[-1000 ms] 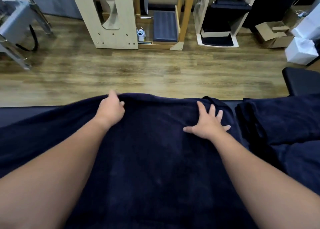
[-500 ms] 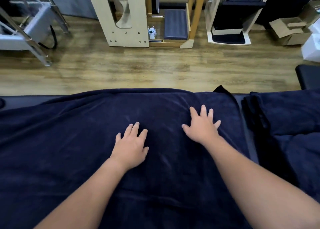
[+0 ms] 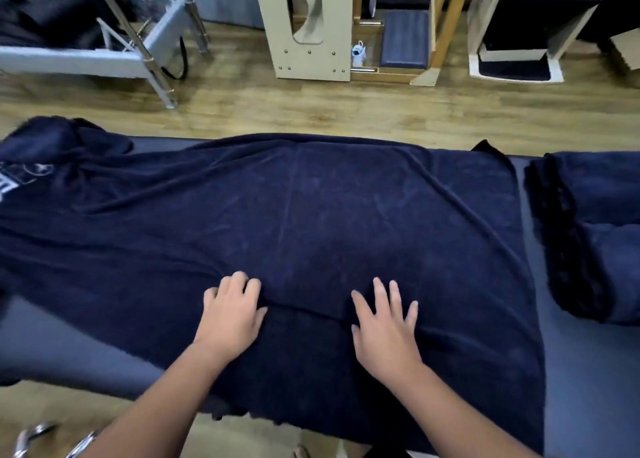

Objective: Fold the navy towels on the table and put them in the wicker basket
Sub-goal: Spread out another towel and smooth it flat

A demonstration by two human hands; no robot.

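big navy towel [image 3: 311,222] lies spread flat across the dark padded table [image 3: 588,371], near edge hanging over the front, w/ a crease running across between the hands. left hand [image 3: 230,314] lies palm down on it, fingertips slightly curled into the cloth, holding nothing. right hand [image 3: 384,329] flat beside it, fingers straight & spread, pressing the towel. more navy towels [image 3: 588,225] piled at the table's right end, apart from the spread one. wood floor [image 3: 311,108] beyond, wooden frames [image 3: 304,42] & a metal-frame bench [image 3: 104,56] at the back.
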